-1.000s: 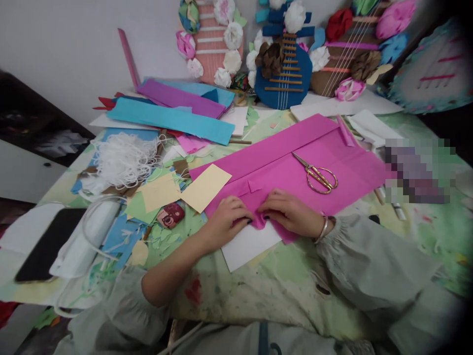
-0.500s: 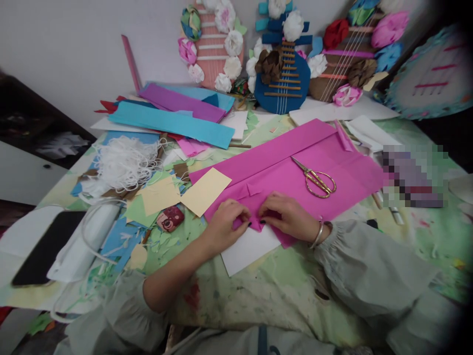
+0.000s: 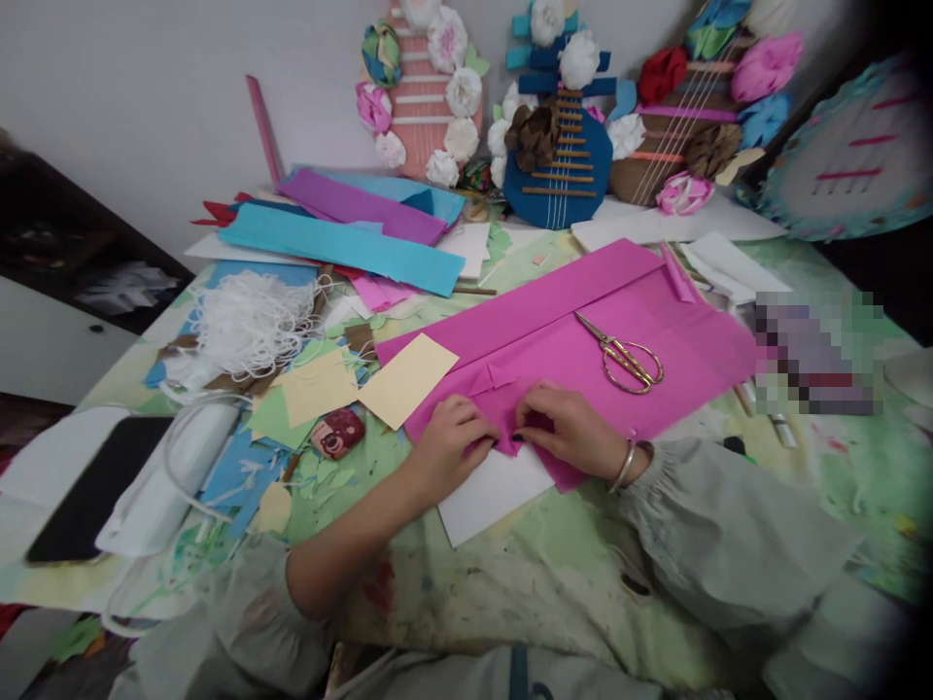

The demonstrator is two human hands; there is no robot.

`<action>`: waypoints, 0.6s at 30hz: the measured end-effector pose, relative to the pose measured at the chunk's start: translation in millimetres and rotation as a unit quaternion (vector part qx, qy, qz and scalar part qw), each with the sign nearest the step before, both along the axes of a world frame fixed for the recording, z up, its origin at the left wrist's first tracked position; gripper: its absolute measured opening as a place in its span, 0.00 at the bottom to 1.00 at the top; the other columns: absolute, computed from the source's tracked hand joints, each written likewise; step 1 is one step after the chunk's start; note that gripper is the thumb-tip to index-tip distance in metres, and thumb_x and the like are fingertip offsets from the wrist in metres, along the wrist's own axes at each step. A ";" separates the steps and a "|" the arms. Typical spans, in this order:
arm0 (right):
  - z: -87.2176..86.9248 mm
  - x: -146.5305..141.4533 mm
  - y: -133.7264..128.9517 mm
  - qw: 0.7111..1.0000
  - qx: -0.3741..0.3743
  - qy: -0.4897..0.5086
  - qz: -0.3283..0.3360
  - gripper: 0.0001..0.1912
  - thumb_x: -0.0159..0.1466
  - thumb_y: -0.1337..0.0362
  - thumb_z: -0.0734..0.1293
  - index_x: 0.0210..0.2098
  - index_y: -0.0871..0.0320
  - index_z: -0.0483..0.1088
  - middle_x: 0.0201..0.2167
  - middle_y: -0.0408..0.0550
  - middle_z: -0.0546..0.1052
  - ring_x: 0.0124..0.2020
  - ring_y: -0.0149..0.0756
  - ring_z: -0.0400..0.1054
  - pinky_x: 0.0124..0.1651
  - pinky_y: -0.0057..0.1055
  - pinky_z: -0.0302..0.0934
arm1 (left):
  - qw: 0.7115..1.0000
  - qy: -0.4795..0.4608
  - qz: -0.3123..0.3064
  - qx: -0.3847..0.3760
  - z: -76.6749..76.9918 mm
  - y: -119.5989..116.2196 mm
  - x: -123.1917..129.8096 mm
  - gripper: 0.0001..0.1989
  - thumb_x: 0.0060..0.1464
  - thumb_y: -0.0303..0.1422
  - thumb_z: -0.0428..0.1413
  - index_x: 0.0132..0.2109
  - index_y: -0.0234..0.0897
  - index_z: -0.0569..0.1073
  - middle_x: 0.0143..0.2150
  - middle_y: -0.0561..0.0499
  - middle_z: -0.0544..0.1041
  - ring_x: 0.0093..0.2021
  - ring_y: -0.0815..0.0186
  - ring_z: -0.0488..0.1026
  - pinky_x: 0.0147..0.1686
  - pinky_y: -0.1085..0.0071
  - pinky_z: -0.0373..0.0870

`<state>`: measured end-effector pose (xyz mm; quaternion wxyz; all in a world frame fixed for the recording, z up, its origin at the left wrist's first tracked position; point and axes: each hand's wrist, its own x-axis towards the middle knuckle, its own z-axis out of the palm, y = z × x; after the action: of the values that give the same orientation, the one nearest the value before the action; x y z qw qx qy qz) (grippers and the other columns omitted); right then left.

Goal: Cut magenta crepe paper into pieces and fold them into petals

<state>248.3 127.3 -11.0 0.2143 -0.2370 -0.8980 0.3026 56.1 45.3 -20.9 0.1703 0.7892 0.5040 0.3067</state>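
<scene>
My left hand [image 3: 450,445] and my right hand [image 3: 572,428] face each other at the middle of the table. Both pinch a small folded piece of pink crepe paper [image 3: 505,420], thumbs and fingertips closed on its near edge. Beneath it lies a large pink crepe paper sheet [image 3: 685,360] with a folded strip along its far side. Gold-handled scissors [image 3: 628,364] rest on that sheet, beyond my right hand. A white paper sheet [image 3: 496,501] sticks out below my hands. Left of the pink paper is a cream card [image 3: 409,381].
White cord [image 3: 252,326] is heaped at the left, behind paper scraps and a small dark-red case [image 3: 336,432]. A phone [image 3: 98,486] lies farther left. Folded blue crepe paper [image 3: 339,248] sits at the back. Flower-trimmed instrument shapes [image 3: 558,165] lean on the wall.
My left fingertips have shifted slightly right along the small pink piece. Both hands still pinch it. The whole view has dropped a little, with the camera's motion.
</scene>
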 end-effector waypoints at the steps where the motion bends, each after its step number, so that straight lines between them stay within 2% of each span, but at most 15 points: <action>1: 0.3 0.1 0.2 1.000 -0.001 0.000 0.001 0.06 0.58 0.72 0.68 0.27 0.59 0.67 0.25 0.44 0.72 0.30 0.33 0.64 0.36 0.31 0.56 | 1.000 0.000 -0.002 0.003 -0.8 0.1 -0.3 0.06 0.57 0.28 0.53 0.37 0.37 0.75 0.34 0.49 0.73 0.39 0.62 0.66 0.41 0.64 0.65; 8: 3.3 1.6 1.6 1.000 -0.021 -0.001 0.023 0.07 0.58 0.77 0.65 0.30 0.59 0.68 0.27 0.45 0.74 0.32 0.34 0.64 0.38 0.32 0.57 | 1.000 0.011 -0.009 0.021 -3.5 0.8 -1.0 0.07 0.59 0.29 0.53 0.38 0.36 0.76 0.34 0.49 0.73 0.39 0.63 0.65 0.41 0.65 0.64; 18: 2.1 1.0 1.3 1.000 -0.013 -0.006 0.016 0.07 0.58 0.76 0.64 0.31 0.59 0.69 0.28 0.46 0.74 0.33 0.34 0.64 0.38 0.31 0.58 | 1.000 0.012 -0.007 0.024 -1.7 -0.1 -1.0 0.07 0.58 0.28 0.52 0.38 0.36 0.76 0.34 0.48 0.73 0.39 0.63 0.65 0.40 0.66 0.64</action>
<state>249.3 128.6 -8.9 0.2006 -0.2268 -0.8990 0.3165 55.1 45.3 -22.6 0.1475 0.8001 0.4934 0.3076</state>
